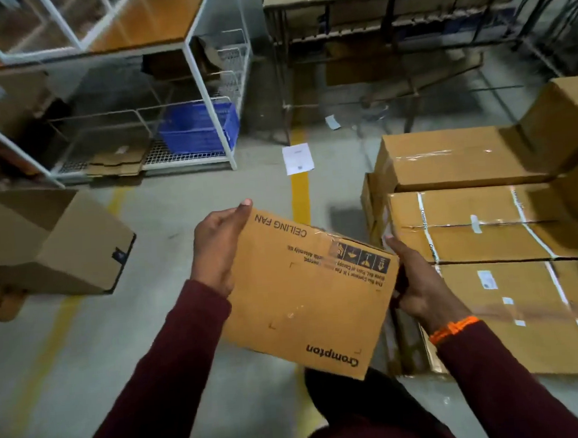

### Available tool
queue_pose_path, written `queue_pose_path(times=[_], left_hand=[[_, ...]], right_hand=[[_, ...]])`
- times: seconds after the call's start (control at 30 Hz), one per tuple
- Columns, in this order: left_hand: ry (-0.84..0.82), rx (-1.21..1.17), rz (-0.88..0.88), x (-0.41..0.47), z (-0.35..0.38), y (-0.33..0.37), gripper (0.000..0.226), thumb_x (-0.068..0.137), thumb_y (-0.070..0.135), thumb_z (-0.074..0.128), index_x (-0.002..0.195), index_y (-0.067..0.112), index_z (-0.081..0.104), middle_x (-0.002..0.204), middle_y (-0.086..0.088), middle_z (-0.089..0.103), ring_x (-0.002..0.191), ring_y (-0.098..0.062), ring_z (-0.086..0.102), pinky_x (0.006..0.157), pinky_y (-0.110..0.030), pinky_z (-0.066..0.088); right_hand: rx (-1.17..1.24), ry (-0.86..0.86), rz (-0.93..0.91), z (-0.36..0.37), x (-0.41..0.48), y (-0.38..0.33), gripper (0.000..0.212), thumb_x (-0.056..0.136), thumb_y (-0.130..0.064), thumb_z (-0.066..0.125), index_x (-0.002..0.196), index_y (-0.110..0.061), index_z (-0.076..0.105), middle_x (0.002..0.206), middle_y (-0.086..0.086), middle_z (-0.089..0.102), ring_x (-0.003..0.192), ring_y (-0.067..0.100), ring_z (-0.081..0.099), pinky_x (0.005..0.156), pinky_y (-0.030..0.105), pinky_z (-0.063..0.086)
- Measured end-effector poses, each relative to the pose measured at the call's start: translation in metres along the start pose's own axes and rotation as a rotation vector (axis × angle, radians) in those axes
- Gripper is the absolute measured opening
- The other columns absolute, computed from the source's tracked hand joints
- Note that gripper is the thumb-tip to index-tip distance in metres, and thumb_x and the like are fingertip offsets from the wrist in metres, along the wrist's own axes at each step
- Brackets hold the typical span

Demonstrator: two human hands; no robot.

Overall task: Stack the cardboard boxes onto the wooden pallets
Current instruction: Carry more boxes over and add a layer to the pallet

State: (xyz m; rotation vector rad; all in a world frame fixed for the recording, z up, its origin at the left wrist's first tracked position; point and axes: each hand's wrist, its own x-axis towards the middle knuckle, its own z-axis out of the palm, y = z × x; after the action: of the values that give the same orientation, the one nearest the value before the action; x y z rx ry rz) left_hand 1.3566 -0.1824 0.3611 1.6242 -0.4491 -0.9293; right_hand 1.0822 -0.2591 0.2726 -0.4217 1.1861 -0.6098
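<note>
A brown ceiling fan box [306, 296] printed "Crompton" hangs in the air at the middle of the view, held between both hands. My left hand [219, 246] grips its left edge, thumb over the far corner. My right hand [418, 285] clasps its right side, an orange band on the wrist. Just right of the held box lies a stack of several larger taped cardboard boxes [479, 226], laid flat side by side, with more piled on top at the far right [567, 113]. No wooden pallet shows under them.
An open cardboard box [60, 245] stands on the floor at the left. A white wire rack [204, 98] holds a blue basket [199, 127] at the back left. A dark metal table [404, 33] stands behind. Paper sheets [297, 158] lie on the yellow floor line.
</note>
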Motion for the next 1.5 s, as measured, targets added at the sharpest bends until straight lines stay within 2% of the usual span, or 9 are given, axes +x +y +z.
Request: queue_pose_path(times=[0.2, 0.43, 0.57, 0.8, 1.0, 1.13, 1.2, 1.4, 1.5], left_hand=[[-0.066, 0.201, -0.013, 0.148, 0.051, 0.023, 0.069, 0.053, 0.076, 0.084, 0.099, 0.026, 0.073, 0.095, 0.002, 0.079, 0.094, -0.022, 0.075, 0.092, -0.048, 0.059], [-0.274, 0.271, 0.168, 0.272, 0.115, 0.099, 0.05, 0.071, 0.065, 0.077, 0.109, 0.032, 0.073, 0.104, 0.006, 0.077, 0.098, -0.015, 0.073, 0.091, -0.045, 0.06], [-0.456, 0.403, 0.183, 0.336, 0.162, 0.116, 0.074, 0.07, 0.083, 0.063, 0.126, 0.035, 0.066, 0.114, 0.003, 0.074, 0.107, -0.021, 0.07, 0.097, -0.05, 0.055], [-0.762, 0.413, 0.162, 0.456, 0.224, 0.142, 0.025, 0.085, 0.038, 0.069, 0.103, 0.022, 0.076, 0.095, 0.003, 0.077, 0.094, -0.023, 0.07, 0.079, -0.037, 0.056], [-1.074, 0.373, 0.137, 0.533, 0.295, 0.176, 0.045, 0.086, 0.022, 0.069, 0.126, 0.002, 0.067, 0.118, -0.009, 0.073, 0.086, -0.008, 0.064, 0.068, -0.017, 0.049], [-1.262, 0.425, 0.069, 0.553, 0.351, 0.174, 0.015, 0.086, 0.024, 0.069, 0.096, 0.014, 0.076, 0.15, -0.02, 0.047, 0.078, -0.001, 0.06, 0.063, -0.016, 0.047], [-1.319, 0.433, -0.004, 0.555, 0.384, 0.166, 0.027, 0.094, 0.014, 0.064, 0.117, 0.0, 0.07, 0.153, -0.016, 0.045, 0.064, 0.006, 0.06, 0.052, -0.014, 0.046], [-1.46, 0.492, -0.125, 0.56, 0.496, 0.132, 0.047, 0.099, 0.008, 0.054, 0.143, -0.007, 0.05, 0.082, 0.021, 0.075, 0.063, 0.01, 0.064, 0.054, -0.013, 0.049], [-1.518, 0.554, -0.13, 0.571, 0.545, 0.116, 0.044, 0.101, 0.005, 0.05, 0.145, 0.004, 0.051, 0.092, 0.027, 0.075, 0.074, 0.011, 0.068, 0.059, -0.012, 0.052]], right_hand=[[0.121, 0.008, 0.063, 0.04, 0.089, -0.04, 0.016, 0.086, -0.033, 0.069, 0.08, -0.02, 0.06, 0.078, 0.005, 0.065, 0.08, 0.027, 0.065, 0.083, 0.047, 0.053], [0.294, 0.035, -0.063, 0.089, 0.142, -0.109, 0.015, 0.088, -0.034, 0.07, 0.084, -0.021, 0.063, 0.084, 0.006, 0.062, 0.087, 0.026, 0.062, 0.08, 0.041, 0.053], [0.341, 0.142, -0.209, 0.11, 0.158, -0.152, 0.015, 0.084, -0.033, 0.07, 0.088, -0.02, 0.063, 0.082, 0.004, 0.056, 0.081, 0.023, 0.054, 0.075, 0.039, 0.048], [0.398, 0.307, -0.518, 0.16, 0.209, -0.184, 0.04, 0.093, -0.022, 0.061, 0.129, -0.038, 0.069, 0.113, 0.009, 0.06, 0.106, 0.026, 0.051, 0.094, 0.046, 0.04], [0.503, 0.575, -0.613, 0.203, 0.246, -0.207, 0.049, 0.094, -0.016, 0.061, 0.134, -0.044, 0.059, 0.119, -0.015, 0.072, 0.117, 0.011, 0.061, 0.094, 0.039, 0.046], [0.568, 0.738, -0.649, 0.199, 0.255, -0.223, 0.056, 0.093, -0.017, 0.063, 0.141, -0.045, 0.052, 0.142, -0.017, 0.048, 0.133, 0.01, 0.045, 0.102, 0.044, 0.043], [0.564, 0.798, -0.676, 0.186, 0.259, -0.235, 0.058, 0.086, -0.025, 0.07, 0.138, -0.047, 0.056, 0.156, -0.012, 0.038, 0.141, 0.013, 0.04, 0.112, 0.05, 0.036], [0.598, 0.935, -0.668, 0.122, 0.293, -0.268, 0.059, 0.097, -0.011, 0.055, 0.15, -0.036, 0.047, 0.132, -0.025, 0.049, 0.115, -0.004, 0.05, 0.105, 0.044, 0.038], [0.609, 0.929, -0.635, 0.087, 0.32, -0.285, 0.063, 0.094, -0.011, 0.059, 0.15, -0.038, 0.048, 0.149, -0.019, 0.042, 0.134, 0.008, 0.045, 0.111, 0.047, 0.037]])
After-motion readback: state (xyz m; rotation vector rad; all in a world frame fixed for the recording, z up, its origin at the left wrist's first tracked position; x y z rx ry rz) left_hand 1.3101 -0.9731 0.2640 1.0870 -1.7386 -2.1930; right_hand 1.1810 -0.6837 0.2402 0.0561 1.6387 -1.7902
